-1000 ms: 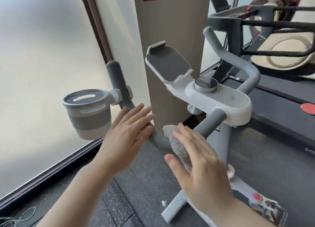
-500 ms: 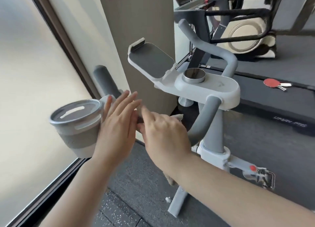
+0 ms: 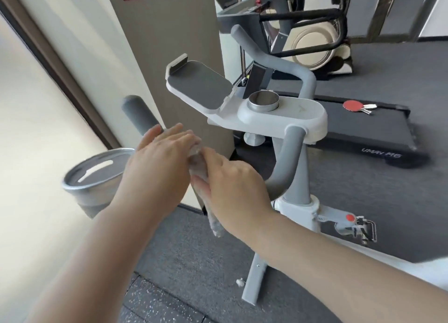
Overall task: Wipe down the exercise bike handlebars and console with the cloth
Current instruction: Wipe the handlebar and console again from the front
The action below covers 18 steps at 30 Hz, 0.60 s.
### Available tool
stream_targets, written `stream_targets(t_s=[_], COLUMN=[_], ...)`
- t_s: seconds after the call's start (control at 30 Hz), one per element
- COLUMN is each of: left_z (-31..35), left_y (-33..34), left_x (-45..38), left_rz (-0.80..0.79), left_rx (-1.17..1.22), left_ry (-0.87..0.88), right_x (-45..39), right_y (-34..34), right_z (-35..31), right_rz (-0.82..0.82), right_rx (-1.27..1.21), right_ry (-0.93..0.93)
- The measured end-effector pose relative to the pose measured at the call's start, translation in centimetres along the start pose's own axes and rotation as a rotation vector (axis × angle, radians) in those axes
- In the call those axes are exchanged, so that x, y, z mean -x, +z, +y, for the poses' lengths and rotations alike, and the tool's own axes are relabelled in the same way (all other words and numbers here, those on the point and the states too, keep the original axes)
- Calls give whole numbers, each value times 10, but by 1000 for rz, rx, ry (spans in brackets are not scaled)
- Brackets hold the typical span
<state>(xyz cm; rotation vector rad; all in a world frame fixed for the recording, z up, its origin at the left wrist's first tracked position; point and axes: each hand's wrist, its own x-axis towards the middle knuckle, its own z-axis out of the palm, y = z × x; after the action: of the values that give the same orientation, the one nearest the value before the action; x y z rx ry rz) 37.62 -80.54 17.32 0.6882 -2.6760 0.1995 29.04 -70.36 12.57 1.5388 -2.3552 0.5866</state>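
Exercise bike (image 3: 294, 196), head view. The white console (image 3: 281, 119), with its tilted tablet tray (image 3: 196, 90) and steel knob (image 3: 264, 101), stands beyond and to the right of the grip; a treadmill (image 3: 351, 128) bearing a red paddle (image 3: 352, 104) lies farther right, and a beige pillar (image 3: 174, 44) rises just behind the grip. The grey handlebars (image 3: 286, 160) loop from under the console toward the person and pass beneath both hands; the left horn (image 3: 138, 113) emerges above the grip, the right horn (image 3: 266, 56) rises behind the console. A lidded cup holder (image 3: 97, 175) hangs just left of the grip.

The right hand (image 3: 232, 184) is curled round the pale cloth (image 3: 201, 172), pressing it onto the left section of bar; a tail of cloth hangs below the hand. The left hand (image 3: 157, 167) lies over the same stretch with fingers extended and holding nothing, fingertips blurred; whether it touches the bar cannot be told.

Step in hand, by judgement: wiping the left bar. The console and right horn probably remain. The next move calls for sliding the wrapped cloth up toward the left horn's tip.

Edges and room: the pillar and cup holder crowd the grip behind and left; open floor lies below and toward the person, and open air above the console.
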Motion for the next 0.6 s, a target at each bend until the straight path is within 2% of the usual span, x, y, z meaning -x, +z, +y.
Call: stream_targets(t_s=[0.1,0.2,0.3,0.37,0.47,0.53,0.6], left_z=[-15,-22,-23,-29,-28,-18,-8], left_y=[-14,-22,-19,-18,-14,-9,-5], left_x=[-1,-9,-9,-2,9,13,16], left_rz=[-74,-163,-147,-133,-109,-122,-112], left_rx=[-89,-127,-98,-142,-249,-337,-356], left_ry=[10,36,30,67,112,112,81], right_x=[30,0,-34,-19,18,6,-13], right_y=[-2,2,12,6,5,8,17], right_z=[21,-10,-44,-29,-2,-10,-25], right_rz=[121,27,-17,-30,39,-35,-14], right_rx=[37,174,107,102,98,29,-74], right_ry=[37,45,-24,-37,-20,-3,23])
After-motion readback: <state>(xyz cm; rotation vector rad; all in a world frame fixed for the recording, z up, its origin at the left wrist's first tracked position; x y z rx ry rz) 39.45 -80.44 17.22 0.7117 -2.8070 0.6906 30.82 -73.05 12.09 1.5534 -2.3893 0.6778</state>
